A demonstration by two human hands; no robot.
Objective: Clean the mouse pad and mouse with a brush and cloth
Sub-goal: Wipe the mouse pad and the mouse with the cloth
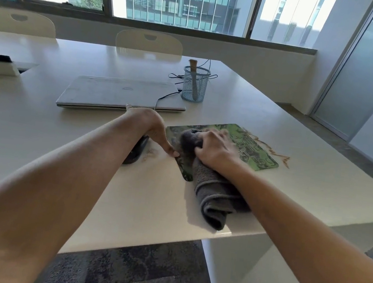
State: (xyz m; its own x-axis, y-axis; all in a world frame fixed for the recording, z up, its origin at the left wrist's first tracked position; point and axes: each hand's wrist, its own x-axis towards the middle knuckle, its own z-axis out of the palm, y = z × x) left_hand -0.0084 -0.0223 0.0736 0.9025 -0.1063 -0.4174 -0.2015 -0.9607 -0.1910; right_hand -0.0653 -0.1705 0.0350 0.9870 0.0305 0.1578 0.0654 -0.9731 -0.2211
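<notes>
The right hand (215, 151) grips the bunched grey cloth (216, 193) on the mouse pad (257, 156), while the left hand (151, 127), fingers extended, pins the pad's edge just beside the mouse (136, 151). Wiping the pad appears to be the step in hand. Next, the cloth likely needs to sweep toward the crumbs (275, 151) beyond, with the brush (194, 70) standing in the far cup (194, 87).

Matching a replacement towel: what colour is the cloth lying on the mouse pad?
The folded terry cloth is plain dark grey, shown best in the head view.

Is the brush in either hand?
No, the brush stands in the mesh cup; the right hand holds the cloth on the pad.
</notes>
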